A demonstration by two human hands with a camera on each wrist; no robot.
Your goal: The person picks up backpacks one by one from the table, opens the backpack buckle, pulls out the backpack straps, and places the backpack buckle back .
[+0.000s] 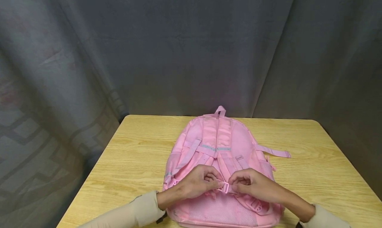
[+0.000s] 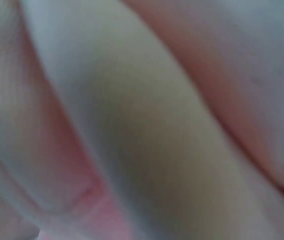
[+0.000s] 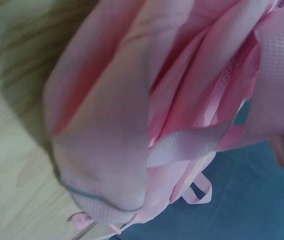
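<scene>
A pink backpack (image 1: 191,206) lies on the table with its shoulder straps (image 1: 209,132) facing up. Over its lower middle, my left hand (image 1: 200,181) pinches a pink plastic buckle (image 1: 225,187) between thumb and fingers. From the other side my right hand (image 1: 256,185) pinches the pink webbing strap (image 1: 233,189) right beside the buckle. The left wrist view is filled by blurred, very close shapes. In the right wrist view, the backpack's side (image 3: 102,135) shows folded fabric, and wide webbing (image 3: 282,75) runs up to the right hand at the right edge.
The wooden table (image 1: 137,145) extends on both sides of the backpack. A loose strap end (image 1: 277,152) sticks out to the right. The carry loop (image 1: 221,109) points toward the table's far edge. Grey curtains (image 1: 191,55) hang behind and at both sides.
</scene>
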